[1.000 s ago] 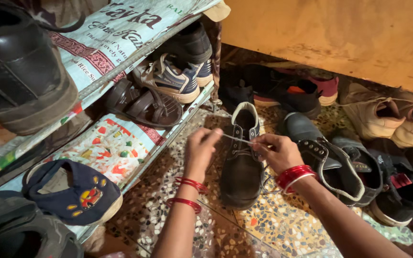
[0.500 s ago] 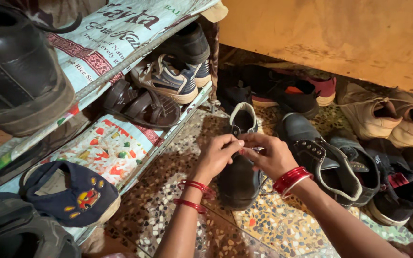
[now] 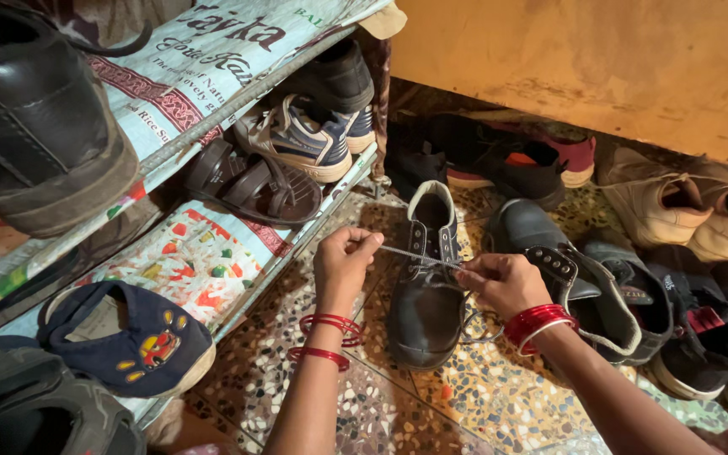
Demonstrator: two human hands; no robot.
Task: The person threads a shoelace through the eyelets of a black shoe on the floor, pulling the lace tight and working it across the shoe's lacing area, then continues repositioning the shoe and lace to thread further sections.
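Left hand point(image 3: 343, 265) and right hand point(image 3: 503, 282) pinch a lace point(image 3: 410, 255) taut across a black shoe point(image 3: 425, 291), tightening it on the floor point(image 3: 499, 396).

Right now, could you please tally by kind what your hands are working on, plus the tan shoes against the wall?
black lace-up shoe: 1
shoelace: 1, held taut between the left hand and the right hand
tan shoes: 2
Total: 4
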